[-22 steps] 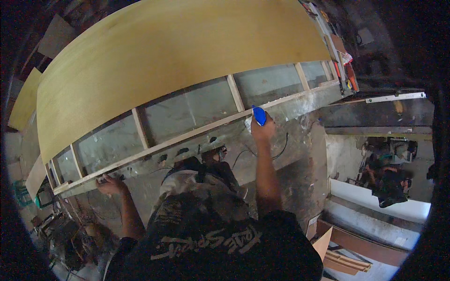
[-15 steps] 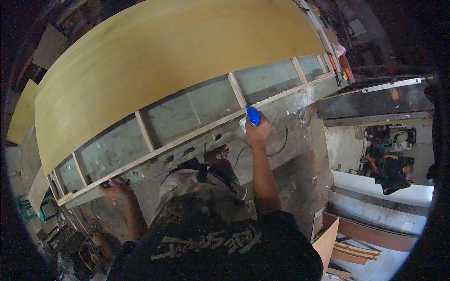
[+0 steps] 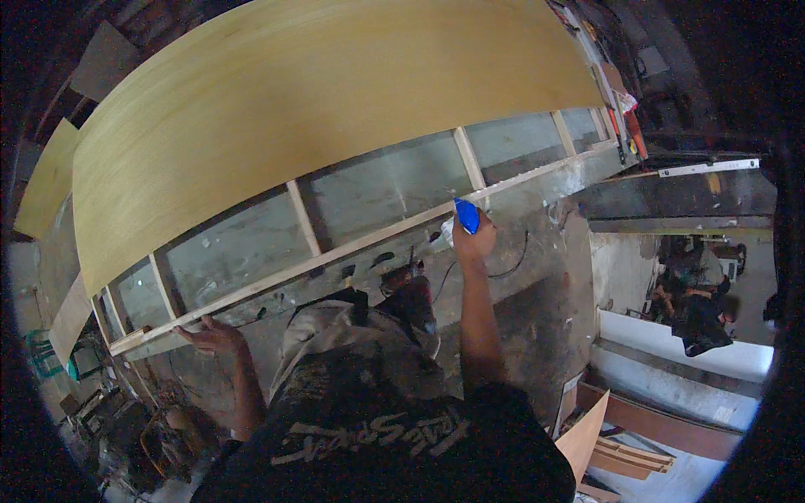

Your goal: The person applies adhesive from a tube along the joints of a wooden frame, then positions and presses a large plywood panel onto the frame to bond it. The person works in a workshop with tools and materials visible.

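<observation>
My right hand [image 3: 475, 236] is closed around a small blue and white squeeze bottle [image 3: 467, 216], which looks like a glue bottle. Its tip points at the near rail of a light wooden frame [image 3: 360, 241], just left of a crosspiece [image 3: 470, 158]. Toward the left end of that rail, my left hand [image 3: 214, 335] has its fingers spread and its fingertips by the rail's edge; nothing shows in it. A large yellowish plywood sheet [image 3: 327, 92] lies over the far part of the frame and leaves the near strip of crosspieces uncovered.
The frame rests on a stained grey worktop [image 3: 537, 191]. Tools in red and orange [image 3: 635, 138] lie at its right end. Further right are a spirit level [image 3: 708, 168] on a dark ledge and another person [image 3: 700, 310]. Wood offcuts [image 3: 629, 457] stack at lower right.
My left hand's fingers have opened out and moved up to the rail. My right hand has shifted slightly left along the rail with the bottle. The whole view has shifted a little.
</observation>
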